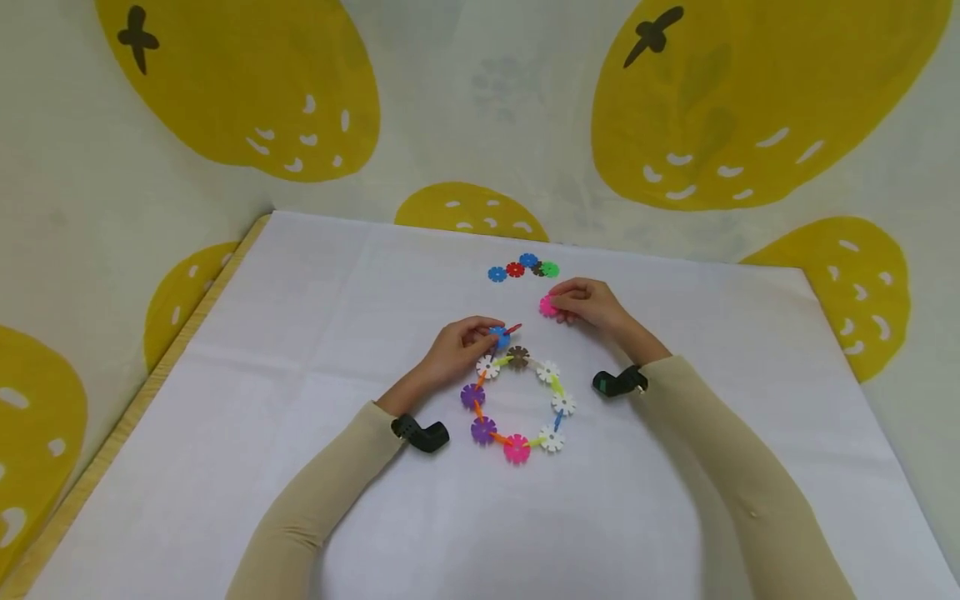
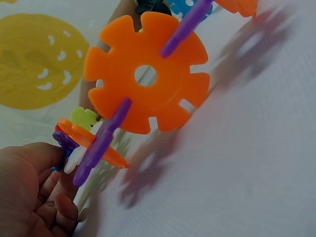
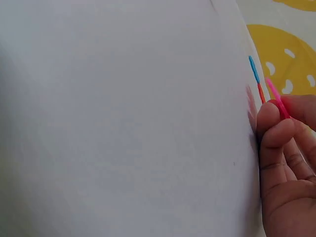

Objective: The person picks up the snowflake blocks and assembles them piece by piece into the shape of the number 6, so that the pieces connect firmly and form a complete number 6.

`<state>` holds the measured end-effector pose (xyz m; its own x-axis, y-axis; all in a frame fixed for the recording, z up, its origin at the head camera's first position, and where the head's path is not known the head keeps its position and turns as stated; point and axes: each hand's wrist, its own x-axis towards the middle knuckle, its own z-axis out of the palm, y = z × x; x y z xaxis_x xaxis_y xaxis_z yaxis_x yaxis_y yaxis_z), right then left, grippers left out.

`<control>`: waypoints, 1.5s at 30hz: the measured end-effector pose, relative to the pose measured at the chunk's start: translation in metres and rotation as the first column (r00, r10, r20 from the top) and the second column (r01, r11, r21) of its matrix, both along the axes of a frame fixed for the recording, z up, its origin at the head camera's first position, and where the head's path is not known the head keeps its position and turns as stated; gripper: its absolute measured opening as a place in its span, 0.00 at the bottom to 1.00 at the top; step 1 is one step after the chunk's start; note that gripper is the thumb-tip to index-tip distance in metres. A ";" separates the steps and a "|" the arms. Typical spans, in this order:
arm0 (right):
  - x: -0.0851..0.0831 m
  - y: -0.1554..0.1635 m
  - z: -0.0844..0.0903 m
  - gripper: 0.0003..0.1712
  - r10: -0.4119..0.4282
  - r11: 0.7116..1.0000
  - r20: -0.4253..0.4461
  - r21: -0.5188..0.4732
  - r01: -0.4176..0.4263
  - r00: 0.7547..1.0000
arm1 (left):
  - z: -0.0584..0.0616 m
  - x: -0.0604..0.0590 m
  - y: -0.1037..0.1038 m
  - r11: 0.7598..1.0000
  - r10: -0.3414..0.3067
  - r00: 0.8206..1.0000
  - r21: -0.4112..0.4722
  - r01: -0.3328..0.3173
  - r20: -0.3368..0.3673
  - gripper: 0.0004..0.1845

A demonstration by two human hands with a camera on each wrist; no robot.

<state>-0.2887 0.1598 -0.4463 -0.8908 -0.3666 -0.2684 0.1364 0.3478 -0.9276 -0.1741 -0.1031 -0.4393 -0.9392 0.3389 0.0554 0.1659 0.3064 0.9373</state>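
Notched plastic discs [image 1: 517, 451]: no readable lettering or numbers
Black wrist devices [image 1: 621, 382]: no readable brand or label
White table cover [image 1: 517, 533]: no readable text
Yellow-patterned backdrop [image 1: 480, 125]: no readable words or signs
Beige sleeves [image 1: 731, 467]: nothing legible

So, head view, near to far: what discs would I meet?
Ring's pink disc, farther purple disc, ring's brown disc, blue disc in the left hand, held pink disc in right hand, far red disc.

White-clothed table [image 1: 600, 517] — disc ring [image 1: 517, 451], disc cluster [image 1: 515, 269]
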 end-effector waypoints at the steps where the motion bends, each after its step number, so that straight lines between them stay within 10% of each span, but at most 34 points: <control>1: 0.001 -0.001 0.000 0.22 0.019 1.000 -0.006 0.003 -0.019 1.000 | -0.005 -0.003 0.000 1.000 0.001 1.000 0.000 -0.001 0.004 0.16; 11: 0.013 -0.015 -0.006 0.20 0.170 0.982 0.040 -0.095 -0.166 0.985 | -0.036 -0.017 -0.001 0.999 0.035 0.999 0.019 -0.035 0.022 0.16; 31: 0.027 -0.034 0.000 0.12 0.120 0.983 0.023 -0.142 -0.116 0.993 | -0.034 -0.018 -0.004 0.999 0.034 0.999 0.022 -0.033 -0.003 0.15; 45: 0.022 -0.029 0.001 0.16 0.316 0.948 -0.015 -0.039 -0.317 0.949 | -0.032 -0.016 -0.001 0.999 0.051 0.999 0.009 -0.051 0.014 0.11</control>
<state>-0.2670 0.1313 -0.4450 -0.7294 -0.6404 -0.2405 0.0173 0.3342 -0.9423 -0.1897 -0.1043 -0.4708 -0.9560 0.2899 0.0451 0.1370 0.3051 0.9424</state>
